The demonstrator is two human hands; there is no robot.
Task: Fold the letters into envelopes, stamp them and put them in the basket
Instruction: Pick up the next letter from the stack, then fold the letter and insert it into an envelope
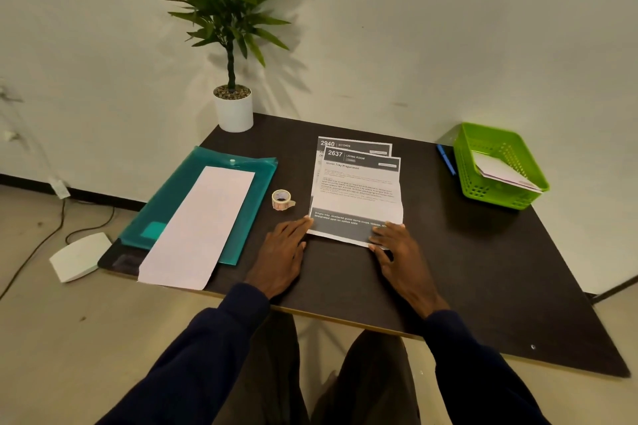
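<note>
On the dark bench point(483, 269), straight ahead of the person in the head view, two printed letters lie stacked and slightly offset. The top letter point(359, 193) is white with a dark header band reading "2637 Living Room", small text below it, a dark band along its near edge and faint creases across the sheet. The lower letter point(355, 143) shows only its "2940 Kitchen" header past the far edge. The left hand point(283, 252) lies flat on the bench, its fingers straight and close together, the tips touching the top letter's near left corner. The right hand point(400, 259) rests on the near right corner, its fingers lightly bent on top of the paper and the thumb along the near edge; whether it pinches the sheet cannot be told. Just left of the letters stands a small roll of stamps point(282, 199), apart from the paper. Further left a long white envelope point(200, 228) lies on a teal folder point(193, 197), its near end sticking out over the bench's front edge. At the far right corner sits the green basket point(483, 190) with a white envelope point(500, 171) leaning inside it, and a blue pen point(446, 159) lies just beside its left wall. A potted plant point(234, 110) stands at the far left corner against the wall. Bare bench lies between the letters and the basket and along the near right side.
</note>
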